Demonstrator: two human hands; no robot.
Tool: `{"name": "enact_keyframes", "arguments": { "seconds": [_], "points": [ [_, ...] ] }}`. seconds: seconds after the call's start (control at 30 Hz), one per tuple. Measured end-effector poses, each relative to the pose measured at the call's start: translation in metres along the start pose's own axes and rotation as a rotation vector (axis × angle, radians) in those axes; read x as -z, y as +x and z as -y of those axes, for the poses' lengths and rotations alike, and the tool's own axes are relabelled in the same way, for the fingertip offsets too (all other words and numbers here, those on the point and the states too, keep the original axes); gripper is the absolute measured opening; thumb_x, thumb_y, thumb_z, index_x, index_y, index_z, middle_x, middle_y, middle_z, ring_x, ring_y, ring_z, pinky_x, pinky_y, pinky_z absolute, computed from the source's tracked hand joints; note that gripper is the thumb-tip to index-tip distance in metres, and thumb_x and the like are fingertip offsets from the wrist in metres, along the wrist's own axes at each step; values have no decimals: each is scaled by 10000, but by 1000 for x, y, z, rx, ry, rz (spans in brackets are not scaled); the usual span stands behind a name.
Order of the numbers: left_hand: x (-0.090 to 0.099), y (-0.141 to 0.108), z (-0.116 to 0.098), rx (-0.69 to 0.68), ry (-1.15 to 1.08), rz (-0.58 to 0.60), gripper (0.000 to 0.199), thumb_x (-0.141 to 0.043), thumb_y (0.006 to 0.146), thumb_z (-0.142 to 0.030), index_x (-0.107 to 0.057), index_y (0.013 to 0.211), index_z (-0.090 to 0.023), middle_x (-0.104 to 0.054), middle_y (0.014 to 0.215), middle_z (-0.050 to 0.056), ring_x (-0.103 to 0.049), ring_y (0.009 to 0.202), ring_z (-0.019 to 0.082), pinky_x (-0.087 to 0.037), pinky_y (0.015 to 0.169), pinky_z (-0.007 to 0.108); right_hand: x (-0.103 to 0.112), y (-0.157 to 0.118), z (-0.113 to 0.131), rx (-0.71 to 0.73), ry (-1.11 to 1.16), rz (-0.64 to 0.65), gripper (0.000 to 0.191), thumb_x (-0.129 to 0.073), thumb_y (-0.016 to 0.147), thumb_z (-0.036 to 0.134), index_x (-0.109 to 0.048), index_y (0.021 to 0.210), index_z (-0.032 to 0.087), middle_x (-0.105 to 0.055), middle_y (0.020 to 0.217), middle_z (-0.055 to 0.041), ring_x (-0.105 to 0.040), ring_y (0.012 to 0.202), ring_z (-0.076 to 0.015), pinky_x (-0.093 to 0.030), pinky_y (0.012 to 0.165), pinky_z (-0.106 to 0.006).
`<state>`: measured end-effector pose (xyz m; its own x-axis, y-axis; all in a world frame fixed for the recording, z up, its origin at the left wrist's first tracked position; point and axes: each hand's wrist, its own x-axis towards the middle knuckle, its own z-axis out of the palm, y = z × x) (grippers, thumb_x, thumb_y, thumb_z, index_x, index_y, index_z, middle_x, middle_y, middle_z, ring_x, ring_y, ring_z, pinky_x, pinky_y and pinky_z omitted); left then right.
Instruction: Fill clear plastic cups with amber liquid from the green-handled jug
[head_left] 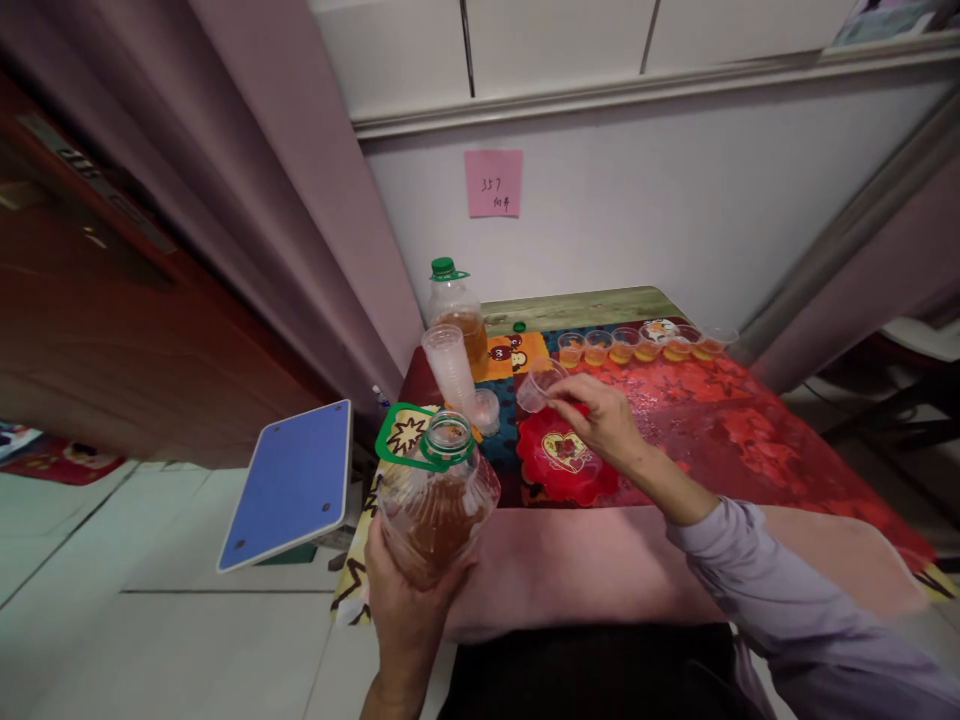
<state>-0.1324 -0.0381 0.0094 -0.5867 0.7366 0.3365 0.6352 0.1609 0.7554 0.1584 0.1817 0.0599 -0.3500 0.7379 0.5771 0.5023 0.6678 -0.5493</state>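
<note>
A pale wall (660, 190) backs a table (592, 304) spread with a patterned cloth (705, 430), mostly red on the right, and a plain pink strip (585, 570) runs along the near edge. To the left stands a blue-topped stool (292, 480).

The biggest container is the open jug (439, 515) of amber liquid at the near left corner, its green handle tilted aside. The left hand (405, 610) is spread around its lower body, fingers and thumb on opposite sides. Behind it, a second jug (466, 335) stands capped by the wall.

A scalloped red plate (534, 465) lies under the right hand (596, 425), which pinches the rim of a clear cup (534, 392) between thumb and fingers. A cup stack (448, 365) rises between the jugs; six cups (625, 350) holding a little orange-yellow liquid line the far side. Smallest is a loose green cap (519, 327).

The step in hand seems to be managing jug and cup together; any tilt would call for a firm left grip and a level cup near the neck.
</note>
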Motion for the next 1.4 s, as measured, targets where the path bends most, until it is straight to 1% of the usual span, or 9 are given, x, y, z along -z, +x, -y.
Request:
{"name": "enact_keyframes", "arguments": {
  "seconds": [0.23, 0.53, 0.63, 0.73, 0.87, 0.97, 1.07, 1.2, 1.4],
  "points": [
    [-4, 6, -16, -32, 31, -14, 1288, -913, 518, -851, -505, 1550, -197, -674, 1463, 207, -665, 1364, 461, -548, 1151, 628, -11, -79, -42, -213, -223, 292, 203, -611, 1061, 213, -811, 1024, 222, -813, 1129, -95, -752, 981, -212, -557, 855, -293],
    [-6, 11, -21, -83, 72, 14, 1284, -896, 553, -853, -503, 1558, -158, -667, 1464, 234, -663, 1355, 470, -538, 1152, 649, -9, -79, -40, -207, -158, 182, 274, -647, 1057, 284, -817, 1264, 225, -786, 1357, -143, -780, 1138, -289, -632, 984, -418],
    [-8, 12, -23, -99, 77, 15, 1268, -891, 557, -855, -512, 1549, -162, -672, 1450, 230, -662, 1352, 464, -535, 1151, 640, 2, -80, -27, -212, -18, 1, 309, -696, 1038, 383, -809, 1283, 233, -786, 1352, -152, -766, 1198, -310, -631, 1036, -448],
    [-9, 14, -21, -100, 108, 55, 1251, -910, 568, -821, -503, 1560, -177, -672, 1464, 226, -662, 1365, 463, -533, 1161, 632, 0, -88, -2, -319, 231, -95, 339, -732, 1017, 511, -807, 1211, 243, -819, 1169, -134, -783, 1009, -274, -653, 940, -418],
    [-9, 16, -18, -109, 140, 114, 1218, -923, 616, -764, -475, 1591, -188, -653, 1518, 235, -643, 1416, 456, -527, 1188, 624, -38, -107, 38, -499, 722, 140, 583, -829, 901, 664, -739, 1285, 235, -802, 1189, -120, -781, 948, -243, -658, 855, -389],
    [-8, 18, -23, -136, 137, 140, 1177, -910, 653, -743, -471, 1596, -193, -645, 1533, 233, -638, 1429, 451, -530, 1191, 625, -74, -115, 63, -499, 1080, 333, 869, -918, 794, 699, -622, 1467, 237, -728, 1425, -152, -762, 1199, -284, -635, 1022, -443],
    [-8, 23, -32, -185, 135, 196, 1110, -888, 678, -738, -502, 1563, -190, -666, 1502, 218, -654, 1411, 442, -536, 1189, 634, -97, -113, 76, -461, 1326, 410, 975, -934, 769, 713, -560, 1544, 254, -660, 1557, -158, -686, 1390, -317, -552, 1183, -499],
    [-10, 32, -43, -275, 122, 219, 1094, -866, 661, -780, -552, 1500, -153, -665, 1500, 243, -645, 1422, 461, -522, 1202, 667, -109, -101, 77, -383, 1404, 422, 1061, -973, 686, 734, -601, 1533, 215, -702, 1515, -159, -614, 1487, -355, -450, 1287, -539],
    [-19, 34, -50, -317, 113, 262, 1040, -876, 682, -766, -584, 1479, -164, -725, 1421, 225, -708, 1334, 437, -564, 1153, 647, -106, -104, 73, -360, 1282, 348, 1040, -964, 677, 750, -623, 1518, 241, -696, 1533, -150, -618, 1473, -360, -495, 1252, -521]
  ]
}}
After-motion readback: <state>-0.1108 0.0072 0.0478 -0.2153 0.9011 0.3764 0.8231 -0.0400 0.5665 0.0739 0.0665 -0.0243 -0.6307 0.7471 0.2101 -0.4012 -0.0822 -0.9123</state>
